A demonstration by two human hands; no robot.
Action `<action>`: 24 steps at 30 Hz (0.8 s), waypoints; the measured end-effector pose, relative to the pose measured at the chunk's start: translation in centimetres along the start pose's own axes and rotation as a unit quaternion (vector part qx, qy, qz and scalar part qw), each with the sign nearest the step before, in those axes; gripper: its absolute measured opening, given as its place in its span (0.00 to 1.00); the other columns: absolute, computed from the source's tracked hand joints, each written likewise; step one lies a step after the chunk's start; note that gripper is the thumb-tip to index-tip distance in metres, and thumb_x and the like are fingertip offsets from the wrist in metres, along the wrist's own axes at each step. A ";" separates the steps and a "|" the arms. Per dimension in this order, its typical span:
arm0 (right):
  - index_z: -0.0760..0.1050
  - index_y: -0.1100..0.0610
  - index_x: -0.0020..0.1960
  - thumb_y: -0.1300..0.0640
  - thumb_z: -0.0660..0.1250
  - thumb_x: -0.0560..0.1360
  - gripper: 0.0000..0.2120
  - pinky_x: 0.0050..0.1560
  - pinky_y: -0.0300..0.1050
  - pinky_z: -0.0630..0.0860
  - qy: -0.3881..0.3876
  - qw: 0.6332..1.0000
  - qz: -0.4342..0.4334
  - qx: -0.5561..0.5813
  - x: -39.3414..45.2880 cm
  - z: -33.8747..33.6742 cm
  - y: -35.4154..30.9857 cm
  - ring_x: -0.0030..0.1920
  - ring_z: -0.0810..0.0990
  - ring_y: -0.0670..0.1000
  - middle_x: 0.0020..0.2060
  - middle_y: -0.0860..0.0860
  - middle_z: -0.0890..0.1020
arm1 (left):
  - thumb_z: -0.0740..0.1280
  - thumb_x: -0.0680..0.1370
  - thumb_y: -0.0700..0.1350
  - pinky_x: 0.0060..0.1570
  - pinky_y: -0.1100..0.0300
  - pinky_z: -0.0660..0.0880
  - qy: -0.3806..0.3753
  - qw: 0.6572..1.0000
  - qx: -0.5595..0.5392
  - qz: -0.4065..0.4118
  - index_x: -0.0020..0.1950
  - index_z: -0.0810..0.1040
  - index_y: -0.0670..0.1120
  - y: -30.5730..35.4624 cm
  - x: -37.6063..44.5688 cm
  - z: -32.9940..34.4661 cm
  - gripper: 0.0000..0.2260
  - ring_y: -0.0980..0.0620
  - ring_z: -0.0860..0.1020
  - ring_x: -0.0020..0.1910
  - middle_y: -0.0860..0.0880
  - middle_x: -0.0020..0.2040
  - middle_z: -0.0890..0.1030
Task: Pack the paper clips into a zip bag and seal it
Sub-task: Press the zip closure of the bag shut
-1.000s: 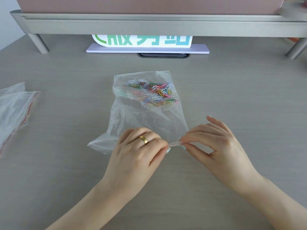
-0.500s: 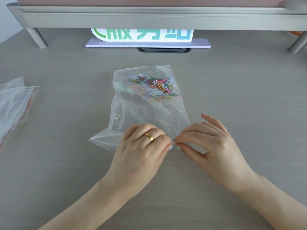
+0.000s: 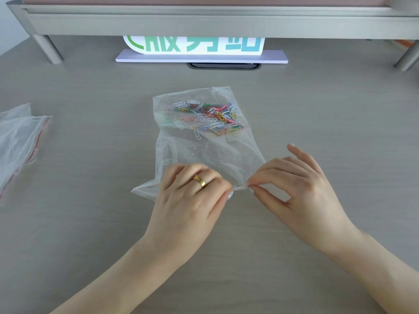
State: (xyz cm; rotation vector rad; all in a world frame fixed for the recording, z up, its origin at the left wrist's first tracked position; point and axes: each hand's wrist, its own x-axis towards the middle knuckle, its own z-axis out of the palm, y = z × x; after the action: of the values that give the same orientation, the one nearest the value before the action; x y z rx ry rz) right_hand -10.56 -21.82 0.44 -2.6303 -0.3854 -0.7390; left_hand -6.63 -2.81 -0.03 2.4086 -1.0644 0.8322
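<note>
A clear zip bag (image 3: 210, 152) lies flat on the grey table (image 3: 90, 223), its zip edge towards me. Several coloured paper clips (image 3: 207, 117) are heaped inside at the far end of the bag. My left hand (image 3: 192, 198), with a gold ring, pinches the zip edge near its middle. My right hand (image 3: 294, 186) pinches the same edge at its right corner between thumb and forefinger, the other fingers spread. The two pinches are a short gap apart. The left part of the zip edge sticks out beyond my left hand.
More empty clear zip bags (image 3: 18, 141) with a red strip lie at the table's left edge. A metal shelf (image 3: 204, 21) spans the back, with a white sign (image 3: 195, 45) on a base and a cable slot (image 3: 224, 65) beneath it.
Both hands stay pinching the zip edge. The right hand has slid slightly right along it, so the gap between the pinches is a little wider than half a second ago.
</note>
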 end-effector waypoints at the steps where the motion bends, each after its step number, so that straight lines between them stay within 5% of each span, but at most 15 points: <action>1: 0.79 0.51 0.43 0.51 0.64 0.73 0.06 0.67 0.50 0.62 0.001 1.000 -0.016 -0.016 0.0 0.0 -0.1 0.40 0.76 0.47 0.39 0.44 0.81 | 0.63 0.76 0.41 0.45 0.57 0.66 -0.001 1.000 -0.003 0.001 0.37 0.78 0.46 0.0 0.0 0.0 0.09 0.52 0.73 0.44 0.54 0.36 0.79; 7: 0.80 0.52 0.39 0.55 0.65 0.75 0.08 0.65 0.55 0.66 0.035 0.993 -0.083 -0.077 -0.2 0.6 -0.4 0.37 0.76 0.48 0.35 0.45 0.80 | 0.62 0.76 0.43 0.45 0.57 0.68 -0.010 1.000 -0.013 0.019 0.38 0.80 0.46 0.3 -0.2 0.2 0.10 0.52 0.75 0.44 0.54 0.37 0.80; 16: 0.79 0.52 0.43 0.57 0.61 0.76 0.08 0.66 0.52 0.64 0.010 0.992 -0.079 -0.098 -0.3 0.5 -0.8 0.34 0.69 0.50 0.31 0.48 0.73 | 0.62 0.77 0.43 0.44 0.57 0.67 -0.022 0.999 -0.014 0.025 0.37 0.79 0.46 0.4 -0.3 0.0 0.10 0.51 0.75 0.42 0.53 0.36 0.79; 24: 0.77 0.52 0.42 0.57 0.59 0.77 0.10 0.67 0.54 0.62 0.013 0.994 -0.054 -0.096 0.1 0.2 -0.7 0.34 0.73 0.51 0.33 0.48 0.75 | 0.63 0.76 0.45 0.45 0.57 0.67 0.001 1.000 -0.006 0.003 0.39 0.80 0.47 0.3 0.1 -0.1 0.09 0.52 0.74 0.43 0.54 0.37 0.80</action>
State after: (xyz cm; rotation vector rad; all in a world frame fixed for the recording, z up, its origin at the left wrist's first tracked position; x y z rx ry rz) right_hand -10.58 -21.12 0.53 -2.7936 -0.4745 -0.8862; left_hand -6.84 -3.02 0.14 2.3952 -1.0733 0.8265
